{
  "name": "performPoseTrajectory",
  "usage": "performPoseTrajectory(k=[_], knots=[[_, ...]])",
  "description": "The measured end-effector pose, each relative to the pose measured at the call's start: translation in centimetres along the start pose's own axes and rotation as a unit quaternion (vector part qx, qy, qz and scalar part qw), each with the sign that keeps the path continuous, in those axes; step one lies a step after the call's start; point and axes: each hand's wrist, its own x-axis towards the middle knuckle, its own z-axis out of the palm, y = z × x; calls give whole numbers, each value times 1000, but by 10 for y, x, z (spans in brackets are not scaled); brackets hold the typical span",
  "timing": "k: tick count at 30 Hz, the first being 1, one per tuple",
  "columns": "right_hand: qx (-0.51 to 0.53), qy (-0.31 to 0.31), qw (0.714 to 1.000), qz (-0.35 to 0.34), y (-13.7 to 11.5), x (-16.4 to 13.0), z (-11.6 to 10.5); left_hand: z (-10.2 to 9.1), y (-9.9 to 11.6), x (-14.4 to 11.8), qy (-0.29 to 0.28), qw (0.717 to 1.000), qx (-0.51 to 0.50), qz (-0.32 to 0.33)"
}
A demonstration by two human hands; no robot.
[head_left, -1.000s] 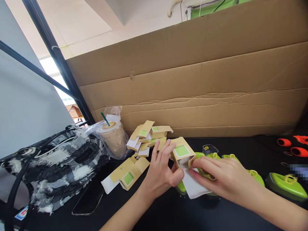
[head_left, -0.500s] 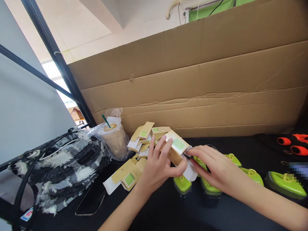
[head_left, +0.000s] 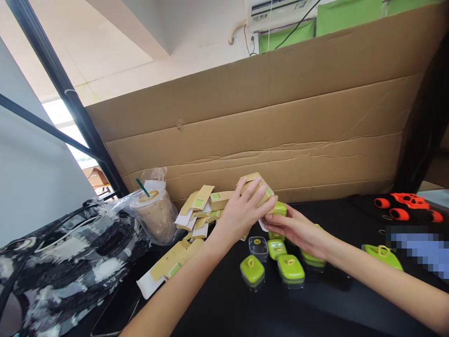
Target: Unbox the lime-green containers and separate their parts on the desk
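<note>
My left hand [head_left: 245, 203] is wrapped over a small tan cardboard box [head_left: 253, 179] with a pale green square on it, raised above the table. At the box's right end, my right hand [head_left: 303, 229] grips a small container with a glossy green lid [head_left: 279, 208], its fingers partly hiding it. Whether the container is partly inside the box, I cannot tell. Below stand several clear containers with green lids and yellow loop handles, among them one in front [head_left: 252, 270] and a larger one [head_left: 291, 269]. A clear container [head_left: 258, 248] without a green lid is beside them.
Several flattened tan cartons [head_left: 198, 210] lie piled left of my hands. Further left are a bagged drink cup [head_left: 154, 215], a dark phone [head_left: 115, 309] and a black-and-white frayed bag [head_left: 84, 262]. An orange toy car [head_left: 409, 203] sits at right, before a cardboard wall [head_left: 280, 121].
The box has been lifted and turned in my left hand. A green lid now shows at its end by my right fingers, where a white flap hung before. The view has shifted right.
</note>
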Motion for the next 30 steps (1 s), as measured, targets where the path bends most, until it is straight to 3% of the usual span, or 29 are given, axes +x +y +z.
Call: performPoseTrajectory(k=[3, 6, 9, 11, 13, 15, 20, 23, 25, 27, 28, 30], knots=[[-83, 0, 996, -43, -12, 5, -11, -1, -8, -6, 31, 996, -47, -64], [-169, 31, 984, -56, -29, 14, -38, -3, -11, -25, 41, 966, -153, -205], [-293, 95, 950, -53, -38, 29, -79, -2, -3, -48, 48, 871, -343, -349], [-371, 148, 916, -38, -35, 39, -107, -1, 6, -64, 54, 792, -456, -403], [-434, 180, 882, -17, -25, 46, -129, 2, 14, -77, 61, 751, -498, -429], [-482, 183, 857, 11, -14, 50, -144, 3, 20, -88, 66, 769, -477, -420], [-552, 136, 821, 51, 1, 47, -156, -2, 23, -101, 38, 894, -347, -280], [-587, 137, 798, 22, -6, 46, -151, -7, 24, -101, 34, 916, -315, -246], [-603, 136, 786, -26, -16, 43, -138, -8, 27, -100, 32, 904, -339, -260], [-604, 112, 784, -90, -26, 36, -115, -10, 31, -96, 36, 848, -413, -330], [-599, 84, 786, -127, -30, 31, -100, -11, 33, -93, 41, 794, -470, -382], [-582, 10, 790, -190, -35, 15, -64, -16, 39, -84, 61, 634, -600, -484]])
